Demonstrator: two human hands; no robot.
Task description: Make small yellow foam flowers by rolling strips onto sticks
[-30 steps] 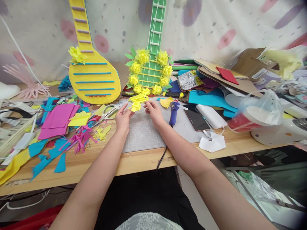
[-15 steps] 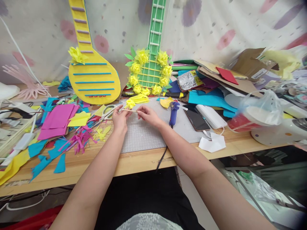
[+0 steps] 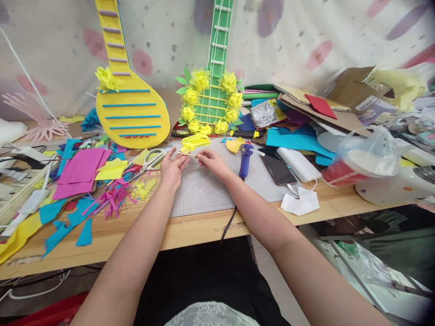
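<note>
Between my two hands lies a thin pale stick (image 3: pixel 187 155), held level above the grey cutting mat (image 3: pixel 200 192). My left hand (image 3: pixel 171 170) has its fingers closed around the stick's left part. My right hand (image 3: pixel 212 162) pinches the other end. A small piece of yellow crepe paper (image 3: pixel 188 147) shows just behind the left fingertips; whether it is attached to the stick I cannot tell. Strips of yellow paper (image 3: pixel 200 139) lie behind it. To the right of my right hand stands a blue glue gun (image 3: pixel 245 162); scissors (image 3: pixel 153 159) lie left of my left hand.
A yellow paper lute shape (image 3: pixel 134 111) and a green one with yellow flowers (image 3: pixel 215 97) lean at the back. Magenta paper (image 3: pixel 79 172) and scraps cover the left. A phone (image 3: pixel 277 166), a power bank (image 3: pixel 299 163) and a bagged cup (image 3: pixel 360 167) stand right.
Both hands have shifted very slightly right, and the stick now tilts a little differently. More of the yellow paper shows behind the left fingers.
</note>
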